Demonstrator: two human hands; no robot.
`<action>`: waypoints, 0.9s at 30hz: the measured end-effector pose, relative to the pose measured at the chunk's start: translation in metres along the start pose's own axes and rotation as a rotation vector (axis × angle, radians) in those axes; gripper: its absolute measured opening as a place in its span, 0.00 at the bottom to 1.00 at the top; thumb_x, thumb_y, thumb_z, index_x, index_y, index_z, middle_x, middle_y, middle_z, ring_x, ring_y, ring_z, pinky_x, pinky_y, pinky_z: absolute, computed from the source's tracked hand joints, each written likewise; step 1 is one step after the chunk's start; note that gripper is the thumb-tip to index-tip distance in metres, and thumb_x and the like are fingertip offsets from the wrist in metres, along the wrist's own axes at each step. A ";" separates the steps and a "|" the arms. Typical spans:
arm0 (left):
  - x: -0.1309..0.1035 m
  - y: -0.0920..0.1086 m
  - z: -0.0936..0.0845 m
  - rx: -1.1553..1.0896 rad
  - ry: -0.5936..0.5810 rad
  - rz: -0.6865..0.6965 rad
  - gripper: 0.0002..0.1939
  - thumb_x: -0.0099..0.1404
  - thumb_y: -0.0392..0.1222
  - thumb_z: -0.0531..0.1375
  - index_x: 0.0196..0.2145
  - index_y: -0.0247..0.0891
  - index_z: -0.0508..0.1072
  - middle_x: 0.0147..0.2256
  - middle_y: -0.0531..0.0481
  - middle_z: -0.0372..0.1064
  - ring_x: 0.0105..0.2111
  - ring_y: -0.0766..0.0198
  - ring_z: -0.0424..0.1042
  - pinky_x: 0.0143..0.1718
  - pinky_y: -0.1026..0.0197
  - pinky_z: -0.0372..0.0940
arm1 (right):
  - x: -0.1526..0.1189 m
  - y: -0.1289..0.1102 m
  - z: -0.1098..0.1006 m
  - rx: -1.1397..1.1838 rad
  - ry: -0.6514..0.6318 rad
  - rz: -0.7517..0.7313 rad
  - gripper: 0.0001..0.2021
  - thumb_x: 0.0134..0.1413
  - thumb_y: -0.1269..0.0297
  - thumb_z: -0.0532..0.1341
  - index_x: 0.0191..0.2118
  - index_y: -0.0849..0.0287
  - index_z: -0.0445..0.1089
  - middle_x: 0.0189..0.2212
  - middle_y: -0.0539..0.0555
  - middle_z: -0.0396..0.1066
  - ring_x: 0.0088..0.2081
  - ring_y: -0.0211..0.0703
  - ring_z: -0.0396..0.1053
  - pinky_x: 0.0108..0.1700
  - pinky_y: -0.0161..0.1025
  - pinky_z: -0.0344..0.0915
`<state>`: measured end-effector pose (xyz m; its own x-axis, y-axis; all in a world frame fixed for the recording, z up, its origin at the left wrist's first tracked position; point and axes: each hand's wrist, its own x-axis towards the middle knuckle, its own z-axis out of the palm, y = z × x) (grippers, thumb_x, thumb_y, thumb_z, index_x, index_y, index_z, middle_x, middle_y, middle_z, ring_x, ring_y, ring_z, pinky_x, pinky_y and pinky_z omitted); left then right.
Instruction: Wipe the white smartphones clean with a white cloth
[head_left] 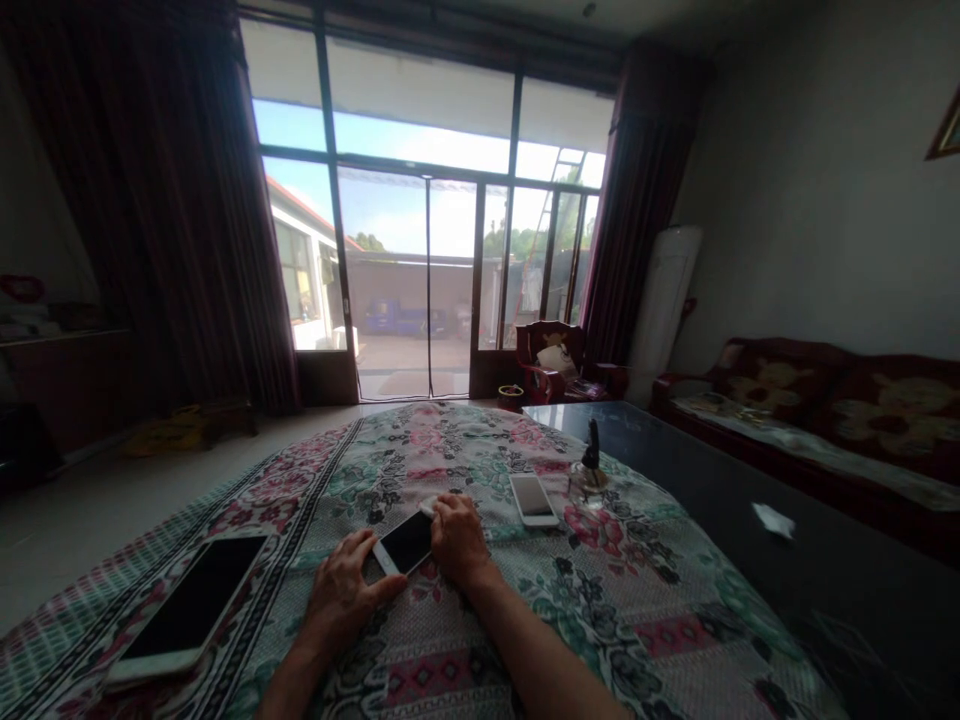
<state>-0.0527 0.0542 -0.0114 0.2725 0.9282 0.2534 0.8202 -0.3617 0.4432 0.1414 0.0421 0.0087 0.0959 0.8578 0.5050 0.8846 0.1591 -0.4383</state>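
Held phone (409, 542) has a smooth glossy screen, pale smooth rim, metal or plastic unclear; tablet (196, 600) has a smooth glossy face; tablecloth (450, 470) matt, rough-looking woven cloth; side table (675, 480) smooth, glossy; curtain (180, 200) matt cloth.

Before me, a tall glazed front (427, 168), divided by dark bars, admits daylight; the room's interior remains dim. Dark curtains (172, 220) hang at both sides of the glazing. To my right: a wooden armchair (551, 345), a white upright unit (664, 300), a plain wall (810, 200) and a dark red sofa (832, 390) with flower-patterned backs. To my left: pale floor (300, 435). Nearest me: the surface (450, 445), floral-clothed.
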 end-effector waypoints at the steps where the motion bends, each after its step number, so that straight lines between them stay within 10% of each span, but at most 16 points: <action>1: 0.000 0.000 0.000 0.004 0.003 -0.001 0.35 0.53 0.56 0.60 0.53 0.31 0.68 0.59 0.38 0.61 0.59 0.48 0.59 0.60 0.52 0.52 | -0.002 -0.001 0.000 -0.001 0.004 0.006 0.13 0.58 0.71 0.52 0.40 0.58 0.74 0.47 0.55 0.71 0.50 0.46 0.64 0.55 0.40 0.57; 14: 0.000 -0.003 0.002 0.003 -0.019 -0.007 0.35 0.53 0.58 0.59 0.54 0.32 0.67 0.60 0.39 0.60 0.61 0.50 0.57 0.61 0.52 0.50 | -0.052 -0.010 -0.019 0.079 -0.047 -0.054 0.13 0.56 0.72 0.54 0.42 0.55 0.74 0.47 0.52 0.71 0.50 0.45 0.63 0.56 0.40 0.57; 27: -0.002 0.000 0.001 0.021 -0.027 -0.006 0.36 0.54 0.56 0.58 0.55 0.29 0.66 0.60 0.36 0.59 0.61 0.49 0.56 0.61 0.51 0.50 | -0.029 0.002 -0.017 -0.057 -0.032 0.117 0.17 0.58 0.72 0.50 0.45 0.59 0.73 0.52 0.57 0.69 0.53 0.48 0.62 0.58 0.43 0.54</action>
<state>-0.0526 0.0531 -0.0131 0.2808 0.9325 0.2271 0.8323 -0.3544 0.4261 0.1481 0.0098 0.0055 0.1857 0.8842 0.4287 0.8931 0.0300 -0.4489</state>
